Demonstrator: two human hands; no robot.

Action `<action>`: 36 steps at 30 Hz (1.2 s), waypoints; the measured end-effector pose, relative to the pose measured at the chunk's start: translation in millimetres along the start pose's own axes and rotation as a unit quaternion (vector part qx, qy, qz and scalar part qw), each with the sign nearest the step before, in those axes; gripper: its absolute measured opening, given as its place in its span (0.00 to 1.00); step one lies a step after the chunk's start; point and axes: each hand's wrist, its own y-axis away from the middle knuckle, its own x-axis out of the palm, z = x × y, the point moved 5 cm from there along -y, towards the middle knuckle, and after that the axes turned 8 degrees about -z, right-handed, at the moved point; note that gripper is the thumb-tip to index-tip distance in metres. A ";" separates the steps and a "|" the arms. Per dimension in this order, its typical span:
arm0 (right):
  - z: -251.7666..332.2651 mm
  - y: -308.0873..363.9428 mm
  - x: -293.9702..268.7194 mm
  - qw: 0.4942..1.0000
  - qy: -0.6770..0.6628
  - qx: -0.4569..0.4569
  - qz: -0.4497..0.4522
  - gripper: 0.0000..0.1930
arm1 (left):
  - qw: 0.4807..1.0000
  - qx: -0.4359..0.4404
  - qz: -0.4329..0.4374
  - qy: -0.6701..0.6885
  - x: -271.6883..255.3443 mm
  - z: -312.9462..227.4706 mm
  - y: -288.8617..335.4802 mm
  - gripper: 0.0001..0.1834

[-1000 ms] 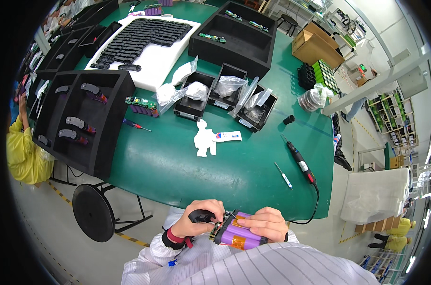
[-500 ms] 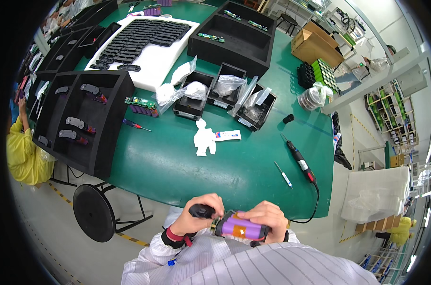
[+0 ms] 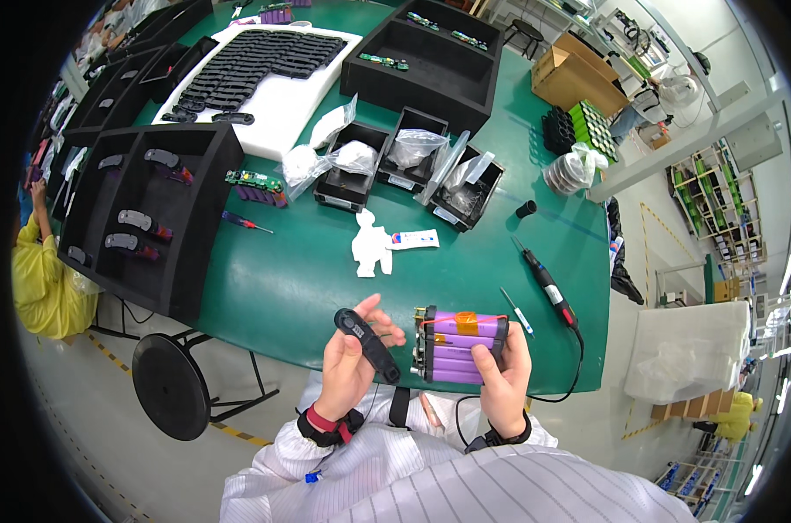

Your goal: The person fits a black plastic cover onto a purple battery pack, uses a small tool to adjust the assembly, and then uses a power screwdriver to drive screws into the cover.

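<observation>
At the table's near edge, my left hand (image 3: 350, 370) holds a long, rounded black plastic cover (image 3: 367, 344) against the palm, its thumb on it and the other fingers spread. My right hand (image 3: 507, 383) grips a purple battery pack (image 3: 452, 353) by its right end, thumb across the front. Orange tape and a red wire run over the pack's upper side. Its left end, with a circuit board and metal contacts, faces the black cover; a small gap separates the two.
On the green table (image 3: 282, 275) lie an electric screwdriver (image 3: 550, 289), a thin white tool (image 3: 518, 312), a glue tube (image 3: 414, 239) and a white cloth (image 3: 372, 244). Black bins (image 3: 352, 179) with plastic bags stand behind. A partitioned black tray (image 3: 182, 253) is at left; black covers lie on white foam (image 3: 278, 126).
Both hands have lifted forward from close to my body. The battery pack has turned, its board end now facing left, and the black cover shows its long face.
</observation>
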 end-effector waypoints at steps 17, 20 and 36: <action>-7.4 2.4 23.6 0.993 0.107 0.001 0.050 0.13 | 0.999 -0.034 -0.034 -0.026 7.9 7.3 4.4 0.43; -6.7 2.6 24.6 0.991 0.126 -0.023 0.046 0.13 | 0.999 -0.028 -0.031 -0.034 7.6 7.3 3.9 0.43; 0.0 12.4 30.5 0.990 0.112 -0.049 0.072 0.13 | 0.999 0.003 0.044 -0.018 13.7 7.3 5.2 0.37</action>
